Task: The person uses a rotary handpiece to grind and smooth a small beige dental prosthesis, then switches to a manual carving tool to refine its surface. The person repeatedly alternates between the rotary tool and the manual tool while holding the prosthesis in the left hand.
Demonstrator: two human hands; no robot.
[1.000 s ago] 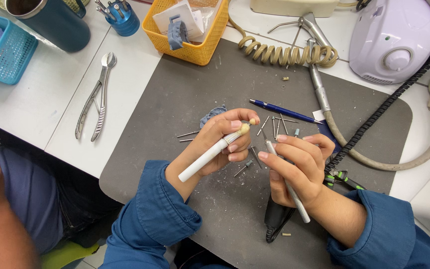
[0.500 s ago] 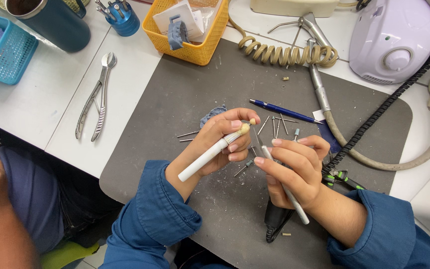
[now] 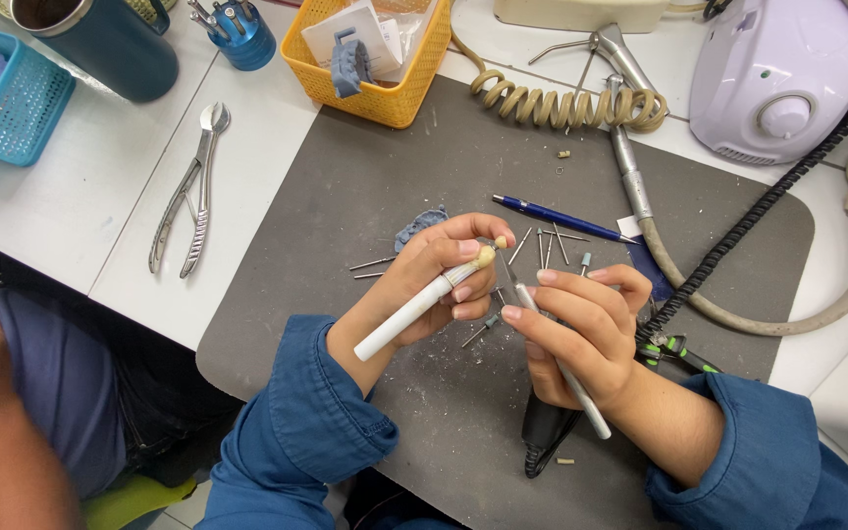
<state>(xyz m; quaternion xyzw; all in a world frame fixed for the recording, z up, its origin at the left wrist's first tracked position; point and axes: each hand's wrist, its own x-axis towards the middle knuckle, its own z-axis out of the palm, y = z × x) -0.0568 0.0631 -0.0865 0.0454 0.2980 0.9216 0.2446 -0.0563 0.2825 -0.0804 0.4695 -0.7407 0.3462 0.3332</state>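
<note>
White holder stick: my left hand is closed around it, above the grey mat; a small cream tooth-like piece sits on its tip.
Handling: I judge the stick light and stiff, the piece small and fragile; grip the shaft, not the tip.
Fine instrument: my right hand pinches it like a pen, point near the piece.
Yellow basket: holds papers and a blue-grey clip.
Blue basket: contents unclear.
Dark cup: inside not visible.

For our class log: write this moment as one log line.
left hand: holds white stick | right hand: holds slim white tool | surface: grey mat
</note>
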